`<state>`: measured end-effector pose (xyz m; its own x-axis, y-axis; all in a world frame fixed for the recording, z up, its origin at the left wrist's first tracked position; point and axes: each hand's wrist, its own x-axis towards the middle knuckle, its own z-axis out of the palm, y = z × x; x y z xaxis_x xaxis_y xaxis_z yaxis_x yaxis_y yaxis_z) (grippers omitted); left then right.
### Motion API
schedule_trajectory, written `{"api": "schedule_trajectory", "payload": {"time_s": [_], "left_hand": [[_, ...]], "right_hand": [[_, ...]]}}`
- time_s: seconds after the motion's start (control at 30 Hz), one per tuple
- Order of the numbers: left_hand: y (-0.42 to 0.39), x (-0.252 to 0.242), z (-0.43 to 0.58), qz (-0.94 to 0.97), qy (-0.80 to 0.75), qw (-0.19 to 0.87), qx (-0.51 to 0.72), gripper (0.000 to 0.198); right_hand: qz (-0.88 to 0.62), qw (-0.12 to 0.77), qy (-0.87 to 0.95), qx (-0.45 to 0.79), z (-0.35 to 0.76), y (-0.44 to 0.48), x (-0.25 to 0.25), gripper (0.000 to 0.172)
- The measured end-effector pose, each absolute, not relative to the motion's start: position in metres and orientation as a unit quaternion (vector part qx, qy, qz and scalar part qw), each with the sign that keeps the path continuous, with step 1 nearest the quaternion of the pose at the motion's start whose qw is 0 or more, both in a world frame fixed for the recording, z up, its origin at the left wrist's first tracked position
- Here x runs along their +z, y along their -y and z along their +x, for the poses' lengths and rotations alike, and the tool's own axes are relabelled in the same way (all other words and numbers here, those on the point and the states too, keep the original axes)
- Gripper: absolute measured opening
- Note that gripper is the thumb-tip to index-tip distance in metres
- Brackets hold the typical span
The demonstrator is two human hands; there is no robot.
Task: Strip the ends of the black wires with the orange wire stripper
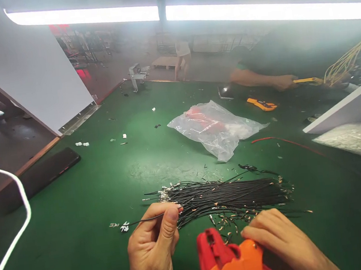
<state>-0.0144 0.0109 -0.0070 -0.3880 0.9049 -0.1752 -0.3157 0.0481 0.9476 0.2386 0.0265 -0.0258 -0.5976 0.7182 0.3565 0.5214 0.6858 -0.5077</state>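
Red-orange tool gripped by right hand; left hand pinches one black wire.
Wire axis runs L-R, just left of tool; wire bundle lies beyond both hands.

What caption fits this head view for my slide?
Left hand pinches a black wire beside a wire bundle; right hand holds a red-orange tool over a green table.

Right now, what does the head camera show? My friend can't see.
The left hand pinches one thin black wire over a green table, while the right hand holds a red-and-orange tool. A bundle of black wires lies just beyond.
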Motion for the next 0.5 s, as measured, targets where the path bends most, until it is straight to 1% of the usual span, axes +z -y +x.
{"api": "schedule_trajectory", "payload": {"time_s": [0.1,0.17,0.23,0.37,0.5], "left_hand": [[-0.010,-0.008,-0.014,0.284,-0.551,0.485,0.617,0.034],[-0.009,-0.008,-0.014,0.292,-0.560,0.495,0.597,0.037],[-0.009,-0.007,-0.014,0.299,-0.568,0.495,0.586,0.038],[-0.010,-0.004,-0.014,0.328,-0.582,0.461,0.583,0.035],[-0.010,0.000,-0.011,0.350,-0.584,0.464,0.566,0.035]], "right_hand": [[-0.300,0.268,0.912,0.083,0.223,-0.026,-0.043,0.042],[-0.289,0.270,0.917,0.048,0.217,-0.024,-0.052,0.041],[-0.309,0.267,0.912,0.039,0.215,-0.021,-0.057,0.042],[-0.337,0.258,0.904,0.046,0.217,-0.016,-0.061,0.047],[-0.364,0.226,0.903,0.037,0.215,-0.013,-0.062,0.051]]}}
